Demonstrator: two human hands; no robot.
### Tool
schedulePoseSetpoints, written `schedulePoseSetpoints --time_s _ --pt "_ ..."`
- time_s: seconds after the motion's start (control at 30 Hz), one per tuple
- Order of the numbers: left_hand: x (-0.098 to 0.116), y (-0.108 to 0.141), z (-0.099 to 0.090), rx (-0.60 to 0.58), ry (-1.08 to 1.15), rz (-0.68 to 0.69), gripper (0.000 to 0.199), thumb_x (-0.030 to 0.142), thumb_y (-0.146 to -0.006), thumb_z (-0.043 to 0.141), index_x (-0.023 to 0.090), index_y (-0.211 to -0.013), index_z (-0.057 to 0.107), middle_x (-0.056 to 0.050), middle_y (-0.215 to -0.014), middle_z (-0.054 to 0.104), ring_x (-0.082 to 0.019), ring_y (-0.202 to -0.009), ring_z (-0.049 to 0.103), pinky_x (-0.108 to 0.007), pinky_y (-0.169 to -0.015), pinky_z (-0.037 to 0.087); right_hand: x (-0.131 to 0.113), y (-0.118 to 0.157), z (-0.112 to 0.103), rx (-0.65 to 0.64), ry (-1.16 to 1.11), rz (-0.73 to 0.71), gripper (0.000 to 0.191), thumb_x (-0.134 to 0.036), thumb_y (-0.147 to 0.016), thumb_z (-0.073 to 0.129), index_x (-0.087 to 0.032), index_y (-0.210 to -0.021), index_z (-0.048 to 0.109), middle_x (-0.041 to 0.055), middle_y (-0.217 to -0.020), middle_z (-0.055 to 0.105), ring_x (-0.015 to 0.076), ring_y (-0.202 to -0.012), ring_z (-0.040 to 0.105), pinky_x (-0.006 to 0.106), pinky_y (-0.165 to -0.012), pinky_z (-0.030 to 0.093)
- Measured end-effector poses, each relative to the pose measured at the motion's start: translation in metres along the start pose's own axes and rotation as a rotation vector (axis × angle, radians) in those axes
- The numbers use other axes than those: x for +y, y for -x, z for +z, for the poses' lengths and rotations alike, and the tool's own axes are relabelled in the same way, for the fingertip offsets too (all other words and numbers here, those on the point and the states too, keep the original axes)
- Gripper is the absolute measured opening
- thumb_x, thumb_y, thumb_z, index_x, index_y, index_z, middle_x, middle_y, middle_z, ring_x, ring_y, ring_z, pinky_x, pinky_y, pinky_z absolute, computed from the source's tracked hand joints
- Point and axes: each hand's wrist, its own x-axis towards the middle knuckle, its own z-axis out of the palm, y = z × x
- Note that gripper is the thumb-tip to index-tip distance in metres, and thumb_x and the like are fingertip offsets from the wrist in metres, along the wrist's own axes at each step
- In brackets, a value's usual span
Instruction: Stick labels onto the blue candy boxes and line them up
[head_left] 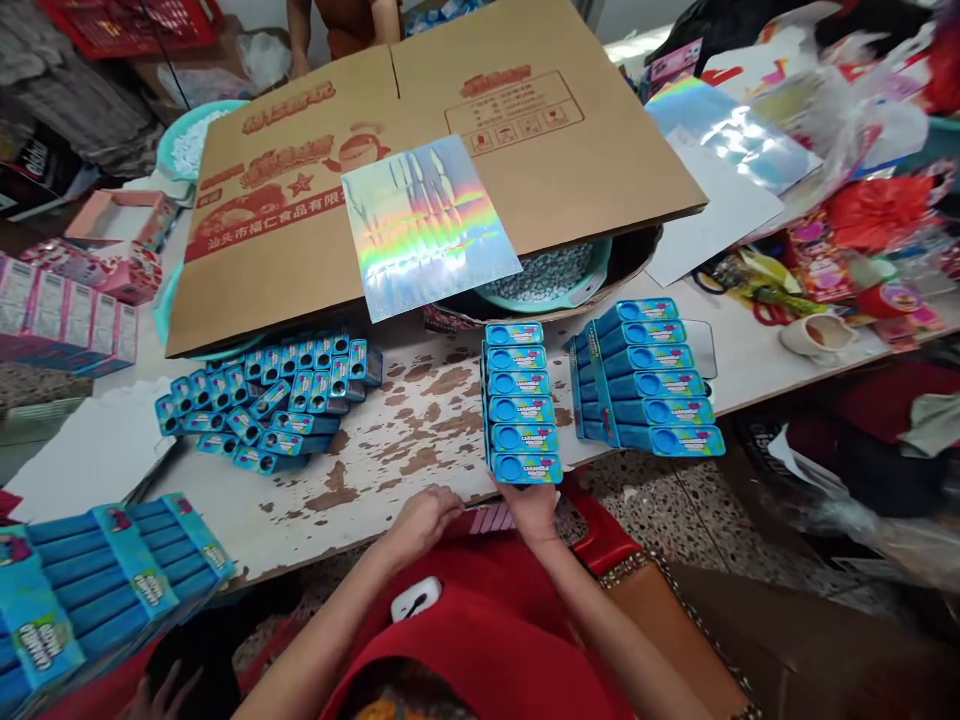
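Note:
My right hand (534,508) touches the near end of a row of several blue candy boxes (520,400) lined up on the worn white table (420,430). My left hand (421,520) rests at the table's near edge with fingers curled and nothing in it. A second row of blue boxes (649,378) lies to the right. A loose heap of the same small blue boxes (270,402) lies to the left. A holographic foil sheet (426,225) lies on a flattened cardboard carton (420,150).
Bundled blue packs (97,585) sit at the near left. Pink boxes (67,310) stack at the far left. A teal bowl of small candies (547,278) sits under the carton. Clutter, scissors (750,290) and a cup (817,335) fill the right. Another person (341,25) stands across the table.

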Motion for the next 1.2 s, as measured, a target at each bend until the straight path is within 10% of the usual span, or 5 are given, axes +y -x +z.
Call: schedulePoseSetpoints --time_s 0.13,0.4,0.57,1.2 --pt "-0.008 0.0 -0.018 -0.013 0.108 0.016 0.031 0.03 -0.092 0.034 0.017 -0.089 0.062 -0.004 -0.088 0.062 -0.016 -0.084 0.053 -0.024 -0.075 0.039 0.013 0.034 -0.019 0.28 0.22 -0.306 0.069 -0.049 -0.076 0.063 -0.017 -0.131 0.036 0.0155 -0.127 0.046 0.0245 -0.122 0.042 0.042 -0.103 0.036" --pt "-0.012 -0.003 -0.023 -0.005 0.004 0.127 0.028 0.033 -0.092 0.037 0.021 -0.103 0.059 -0.005 -0.097 0.064 -0.018 -0.09 0.056 -0.025 -0.078 0.039 0.005 0.032 -0.017 -0.187 0.601 -0.732 0.015 -0.032 -0.09 0.052 -0.025 -0.09 0.065 -0.0015 -0.086 0.066 0.0147 -0.091 0.054 0.042 -0.105 0.021" --pt "-0.029 -0.002 -0.017 0.027 -0.172 -0.058 0.026 0.034 -0.092 0.037 0.022 -0.098 0.059 -0.006 -0.09 0.065 -0.02 -0.085 0.06 -0.026 -0.071 0.038 0.012 0.017 -0.018 -0.265 0.7 -0.703 0.022 -0.032 -0.09 0.05 -0.022 -0.079 0.066 -0.0001 -0.078 0.065 0.0147 -0.086 0.052 0.032 -0.088 0.029" --pt "-0.024 -0.039 -0.006 -0.042 -0.194 0.057 0.027 0.028 -0.088 0.04 0.018 -0.088 0.065 -0.008 -0.094 0.066 -0.019 -0.088 0.059 -0.026 -0.075 0.039 0.015 0.014 0.004 -0.268 0.785 -0.504 0.023 -0.031 -0.091 0.048 -0.019 -0.079 0.064 0.0024 -0.081 0.064 0.0158 -0.084 0.054 0.028 -0.078 0.034"
